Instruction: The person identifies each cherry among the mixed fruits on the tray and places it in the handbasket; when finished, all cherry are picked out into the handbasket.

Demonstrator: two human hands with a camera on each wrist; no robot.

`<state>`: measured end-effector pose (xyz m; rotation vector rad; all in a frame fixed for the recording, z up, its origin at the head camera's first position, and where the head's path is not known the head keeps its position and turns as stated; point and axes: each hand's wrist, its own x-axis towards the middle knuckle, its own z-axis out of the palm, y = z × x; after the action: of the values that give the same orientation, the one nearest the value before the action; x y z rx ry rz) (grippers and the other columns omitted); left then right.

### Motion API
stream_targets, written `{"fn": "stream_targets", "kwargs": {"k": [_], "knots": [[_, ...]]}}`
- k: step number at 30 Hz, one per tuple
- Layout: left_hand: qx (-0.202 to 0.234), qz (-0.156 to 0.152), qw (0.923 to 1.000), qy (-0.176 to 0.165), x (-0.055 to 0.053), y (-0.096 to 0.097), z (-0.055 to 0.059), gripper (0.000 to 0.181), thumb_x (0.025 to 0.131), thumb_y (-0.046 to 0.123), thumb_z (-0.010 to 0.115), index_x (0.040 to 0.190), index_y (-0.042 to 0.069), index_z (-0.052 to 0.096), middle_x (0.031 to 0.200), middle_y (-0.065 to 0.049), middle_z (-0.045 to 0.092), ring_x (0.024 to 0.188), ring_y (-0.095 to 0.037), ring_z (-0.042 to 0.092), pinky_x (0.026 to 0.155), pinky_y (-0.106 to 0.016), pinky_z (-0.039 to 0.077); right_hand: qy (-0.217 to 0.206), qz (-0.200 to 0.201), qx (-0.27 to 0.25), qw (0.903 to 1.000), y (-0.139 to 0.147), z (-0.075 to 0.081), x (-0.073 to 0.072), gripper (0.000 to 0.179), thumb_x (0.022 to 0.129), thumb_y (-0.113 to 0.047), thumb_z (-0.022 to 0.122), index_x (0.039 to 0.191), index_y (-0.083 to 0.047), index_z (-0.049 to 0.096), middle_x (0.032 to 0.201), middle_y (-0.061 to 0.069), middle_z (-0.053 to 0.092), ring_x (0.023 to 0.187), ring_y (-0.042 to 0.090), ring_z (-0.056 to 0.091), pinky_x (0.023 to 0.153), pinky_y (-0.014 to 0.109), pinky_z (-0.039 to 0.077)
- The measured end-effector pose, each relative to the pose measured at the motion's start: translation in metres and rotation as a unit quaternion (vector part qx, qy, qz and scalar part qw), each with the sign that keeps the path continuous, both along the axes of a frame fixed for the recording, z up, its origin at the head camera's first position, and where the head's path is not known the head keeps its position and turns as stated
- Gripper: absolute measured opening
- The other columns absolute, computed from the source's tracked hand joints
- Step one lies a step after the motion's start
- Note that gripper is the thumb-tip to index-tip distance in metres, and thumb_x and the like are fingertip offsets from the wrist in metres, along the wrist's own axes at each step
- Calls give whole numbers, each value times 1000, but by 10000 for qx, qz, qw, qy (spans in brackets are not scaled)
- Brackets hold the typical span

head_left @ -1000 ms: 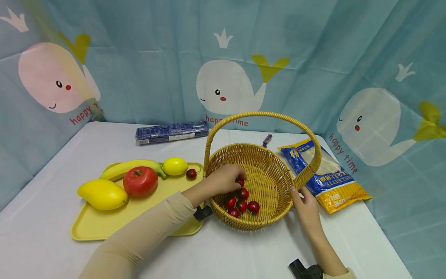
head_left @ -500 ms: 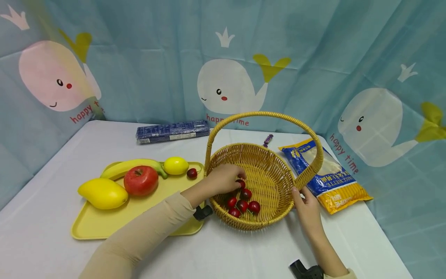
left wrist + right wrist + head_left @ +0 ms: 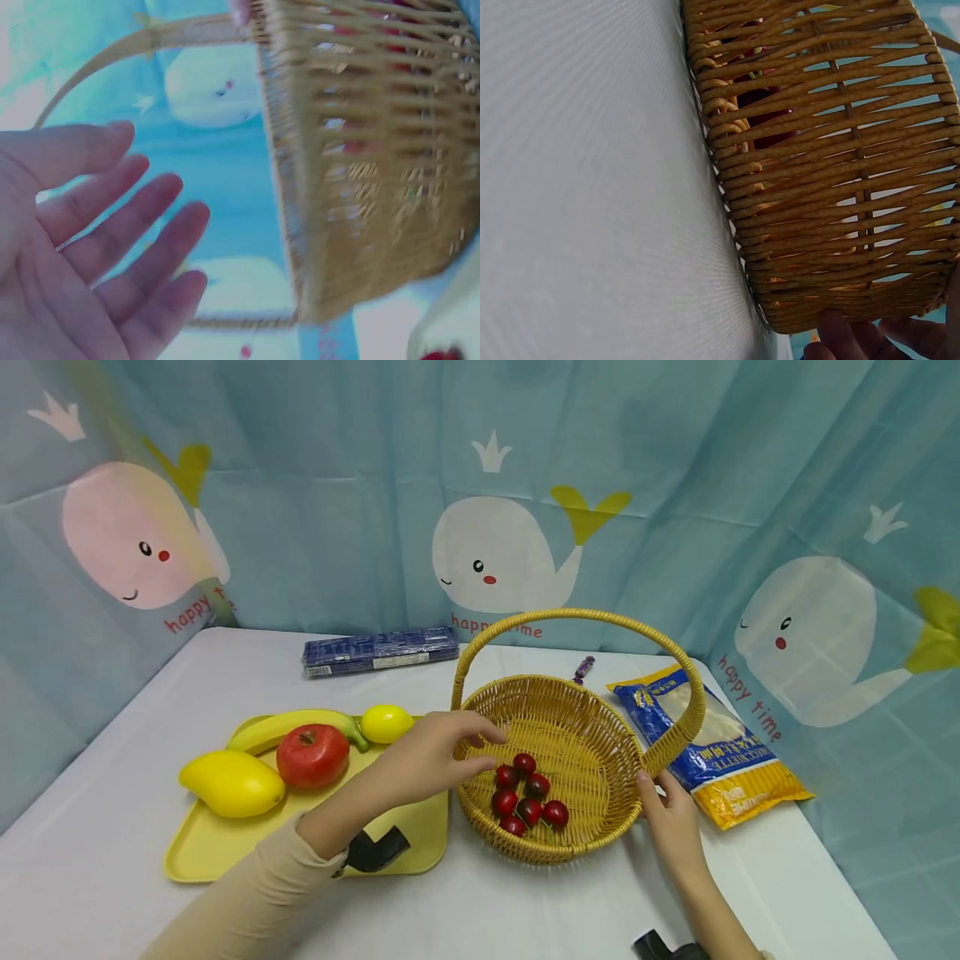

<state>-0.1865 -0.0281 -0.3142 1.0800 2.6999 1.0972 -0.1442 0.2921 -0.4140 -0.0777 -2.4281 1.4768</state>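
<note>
A wicker basket (image 3: 551, 852) with a tall arched handle stands on the white table, several dark red cherries (image 3: 529, 811) gathered in its left half. My left hand (image 3: 431, 760) hovers by the basket's left rim, fingers spread and holding nothing; the left wrist view shows the bare palm (image 3: 67, 285). At the right side, my right hand (image 3: 673, 827) grips the basket rim by the handle's base, thumb over the edge. In the right wrist view its fingers (image 3: 844, 337) reach against the woven wall.
Left of the basket lies a yellow tray (image 3: 217, 852) with a mango (image 3: 234, 783), an apple (image 3: 312, 757), a banana (image 3: 288, 723) and a lemon (image 3: 386, 724). Behind are a blue packet (image 3: 381, 652) and a purple wrapped candy (image 3: 583, 668). A blue-yellow bag (image 3: 720, 743) lies right.
My left hand has let go of a cherry in the basket and drawn back up and left to the rim, its fingers opening. The right hand keeps its grip on the rim.
</note>
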Motion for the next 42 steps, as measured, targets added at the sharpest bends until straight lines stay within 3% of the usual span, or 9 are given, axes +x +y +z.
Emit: {"fn": "stream_targets", "kwargs": {"k": [5, 10, 18, 25, 29, 35, 42], "knots": [[377, 302, 9988, -33, 6, -29, 5, 23, 86, 18, 66, 109, 18, 65, 103, 8, 64, 91, -13, 59, 78, -35, 49, -12, -30, 42, 10000, 3, 0, 3, 35, 99, -24, 42, 121, 1, 53, 104, 16, 55, 77, -1, 61, 64, 17, 50], [431, 921, 9948, -30, 0, -44, -7, 22, 86, 15, 66, 108, 15, 66, 106, 2, 65, 88, -12, 61, 82, -41, 49, 1, -80, 55, 10000, 5, -1, 4, 35, 99, -24, 42, 120, 1, 53, 103, 14, 55, 78, -1, 61, 64, 18, 51], [72, 1519, 9884, 12, -16, -50, -32, 24, 83, 16, 69, 107, 14, 67, 105, 1, 65, 88, -15, 62, 73, -33, 51, -6, -36, 30, 10000, 3, -1, 4, 36, 99, -24, 42, 121, 2, 53, 105, 15, 55, 79, -2, 60, 65, 17, 51], [-797, 1968, 9770, -218, -33, -51, -52, 30, 84, 19, 68, 112, 9, 66, 105, -6, 66, 84, -18, 61, 72, -35, 50, -13, -44, 19, 10000, 0, 1, 2, 35, 99, -24, 42, 119, 3, 53, 103, 16, 55, 76, 0, 60, 63, 18, 50], [-1238, 2035, 9712, -77, -39, -49, -60, 33, 83, 21, 69, 113, 9, 65, 105, -7, 65, 85, -19, 59, 74, -37, 49, -71, -34, 6, 10000, -1, 3, 2, 36, 99, -24, 42, 121, 3, 53, 106, 17, 55, 78, -1, 60, 64, 16, 50], [-1835, 1876, 9649, 91, -46, -43, -66, 32, 84, 23, 67, 113, 10, 64, 98, -6, 63, 84, -20, 58, 71, -38, 49, -92, 8, -78, 9999, -1, 3, 2, 36, 99, -24, 42, 122, 2, 52, 107, 18, 55, 78, -1, 60, 65, 17, 50], [-1964, 1845, 9628, 187, -46, -38, -68, 30, 84, 19, 66, 112, 9, 64, 97, -7, 63, 83, -21, 57, 70, -38, 49, -107, 21, -63, 9999, 0, 2, 1, 36, 99, -24, 42, 122, 1, 52, 109, 17, 55, 78, 0, 60, 64, 17, 50]]}}
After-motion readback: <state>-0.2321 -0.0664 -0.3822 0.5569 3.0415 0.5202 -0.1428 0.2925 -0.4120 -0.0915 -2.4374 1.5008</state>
